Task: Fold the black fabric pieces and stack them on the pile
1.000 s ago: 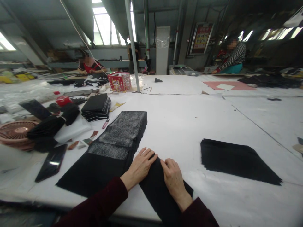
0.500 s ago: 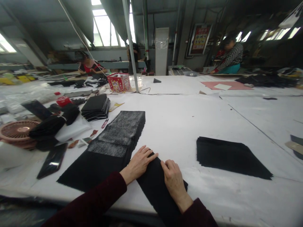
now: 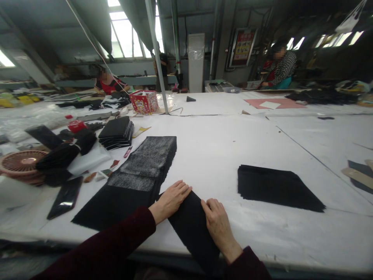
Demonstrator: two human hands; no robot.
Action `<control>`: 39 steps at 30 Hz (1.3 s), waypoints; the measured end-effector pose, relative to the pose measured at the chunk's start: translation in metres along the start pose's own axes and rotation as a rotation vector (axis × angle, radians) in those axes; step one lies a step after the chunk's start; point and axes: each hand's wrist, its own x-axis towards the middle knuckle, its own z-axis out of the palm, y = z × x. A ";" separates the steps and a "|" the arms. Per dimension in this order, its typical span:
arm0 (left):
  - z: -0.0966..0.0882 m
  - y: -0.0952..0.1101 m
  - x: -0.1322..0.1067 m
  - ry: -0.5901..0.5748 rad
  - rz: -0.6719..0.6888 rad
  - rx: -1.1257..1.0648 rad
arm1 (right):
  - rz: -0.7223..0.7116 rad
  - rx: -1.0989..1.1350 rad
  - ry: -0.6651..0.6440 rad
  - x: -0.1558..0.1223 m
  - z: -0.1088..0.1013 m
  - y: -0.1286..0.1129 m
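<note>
At the bottom centre of the frame, the left hand lies palm down with its fingers stretched out and close together, pressing the upper left edge of a narrow black fabric piece. The right hand rests on the right edge of the same piece with its fingers bent under at the knuckles; whether they pinch the cloth or only press on it cannot be told. The two hands are apart, with the dark strip showing between them, and the piece runs from just above the fingertips down to the near edge of the white table. Both forearms wear dark red sleeves.

Just left of the left hand, touching the piece, lies a long stack of black fabric whose upper layers look greyish and fuzzy. To the right of the hands, well apart, lies a flat pile of black cloth.

Farther out at centre left sits a stack of black flat pieces, and beside it small red snips. At the left edge a pink round fan is partly covered by dark bundles. Above centre left a red patterned box stands near a slanted metal pole. A pink sheet lies at upper right. Two other people sit at the far side, one at upper left, one at upper right.
</note>
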 end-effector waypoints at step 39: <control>-0.012 0.049 0.015 -0.105 0.106 0.087 | -0.101 -0.165 -0.098 -0.047 -0.041 0.024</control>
